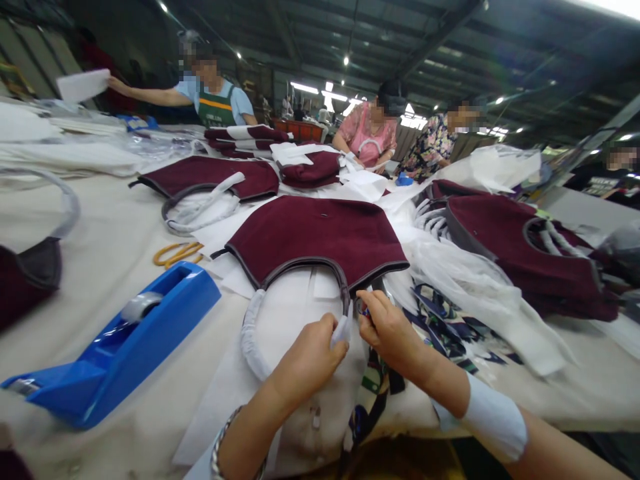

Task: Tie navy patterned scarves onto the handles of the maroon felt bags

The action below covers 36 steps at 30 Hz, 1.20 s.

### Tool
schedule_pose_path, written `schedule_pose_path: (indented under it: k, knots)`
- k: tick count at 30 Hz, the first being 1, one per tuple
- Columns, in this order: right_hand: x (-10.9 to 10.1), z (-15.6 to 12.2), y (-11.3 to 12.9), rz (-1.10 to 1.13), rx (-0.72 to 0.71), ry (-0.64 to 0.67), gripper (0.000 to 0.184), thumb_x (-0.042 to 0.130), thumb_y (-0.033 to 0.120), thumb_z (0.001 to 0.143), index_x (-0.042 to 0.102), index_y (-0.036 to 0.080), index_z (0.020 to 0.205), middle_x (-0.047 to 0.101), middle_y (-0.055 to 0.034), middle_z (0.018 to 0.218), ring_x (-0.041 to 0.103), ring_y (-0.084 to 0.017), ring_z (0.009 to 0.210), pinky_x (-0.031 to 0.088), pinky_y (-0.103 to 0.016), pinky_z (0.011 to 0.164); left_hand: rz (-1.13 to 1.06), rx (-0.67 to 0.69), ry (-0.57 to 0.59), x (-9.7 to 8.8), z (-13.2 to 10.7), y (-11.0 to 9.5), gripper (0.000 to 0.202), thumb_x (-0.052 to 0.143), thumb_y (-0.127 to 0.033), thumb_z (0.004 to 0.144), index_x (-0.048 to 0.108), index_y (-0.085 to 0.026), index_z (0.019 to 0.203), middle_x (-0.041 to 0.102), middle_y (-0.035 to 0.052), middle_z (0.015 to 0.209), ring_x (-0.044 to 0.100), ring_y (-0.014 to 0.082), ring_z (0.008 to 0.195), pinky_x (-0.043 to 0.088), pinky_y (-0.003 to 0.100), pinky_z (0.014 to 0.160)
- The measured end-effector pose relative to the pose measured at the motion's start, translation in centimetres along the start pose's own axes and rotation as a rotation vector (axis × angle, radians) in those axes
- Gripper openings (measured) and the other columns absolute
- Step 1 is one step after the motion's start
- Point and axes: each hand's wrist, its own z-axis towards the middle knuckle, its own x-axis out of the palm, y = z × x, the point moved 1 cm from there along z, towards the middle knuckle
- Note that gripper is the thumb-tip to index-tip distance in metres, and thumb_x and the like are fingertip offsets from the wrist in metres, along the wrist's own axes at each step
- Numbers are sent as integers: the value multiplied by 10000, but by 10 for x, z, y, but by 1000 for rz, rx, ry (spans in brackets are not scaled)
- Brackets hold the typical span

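Observation:
A burgundy fabric bag (320, 233) with dark piping lies flat in front of me, its curved handle (256, 333) looping toward me. White wrapping covers much of that handle. My left hand (313, 357) pinches the handle's right side, where the end of the white wrapping (341, 330) shows between thumb and fingers. Just right of it, my right hand (395, 330) is closed, fingertips curled near the bag's lower right corner. A small object with dark and reddish parts peeks out at those fingers, too covered to name. White paper (290, 310) lies under the handle.
Left of me stands a blue tape dispenser (135, 347), with yellow-handled scissors (177, 254) behind it. More burgundy bags (520, 247) lie right and behind. Patterned fabric strips (373, 393) and white wrapping (480, 293) lie at right. Several people work across the table.

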Motion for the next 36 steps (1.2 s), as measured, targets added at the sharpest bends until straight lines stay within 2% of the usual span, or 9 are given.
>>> schedule_pose_path:
  k: [2,5,8,16,23,29,36]
  knots:
    - [1,0,-2,-16,-14,18,326,367,90,800,467,74,1110,522,-127,920,541,-229,862,519,-391,739,201,21,-49,2,1,-8,148,387,-300,804,482,-187,787,646,88,729,633,240,719,406,302,598]
    - [2,4,-4,-45,-37,38,318,370,72,792,475,77,1092,522,-124,919,544,-219,854,520,-366,736,427,-13,-127,6,3,-20,262,268,-317,855,487,-180,899,665,133,747,644,306,732,398,349,585]
    - [5,12,-6,-91,-63,87,339,385,55,780,477,68,1106,528,-114,898,549,-202,796,524,-336,704,528,-44,-152,8,4,-24,310,212,-300,871,482,-171,950,668,137,733,649,315,707,399,355,564]
    - [9,25,-8,-239,-323,81,323,385,30,756,501,56,1056,534,-118,867,545,-203,725,504,-286,571,470,-30,-201,3,1,-23,288,235,-270,869,508,-179,852,659,116,780,644,274,743,406,340,606]
    - [12,26,-9,-236,-361,-18,374,358,43,736,481,23,1089,532,-135,867,531,-218,711,510,-310,549,453,-37,-221,2,1,-27,294,229,-274,869,506,-186,827,663,110,743,645,269,707,373,325,567]
    - [17,25,-12,-160,-299,-49,396,340,58,761,459,40,1138,531,-126,873,535,-211,744,526,-318,601,454,-45,-232,3,3,-25,281,249,-275,858,515,-189,822,665,116,736,644,269,702,378,327,567]
    - [21,27,-18,-183,-478,-5,444,356,56,791,379,6,1231,533,-176,990,525,-244,880,531,-363,709,412,0,-179,2,2,-21,283,277,-273,846,537,-172,795,671,144,754,645,286,717,387,345,586]
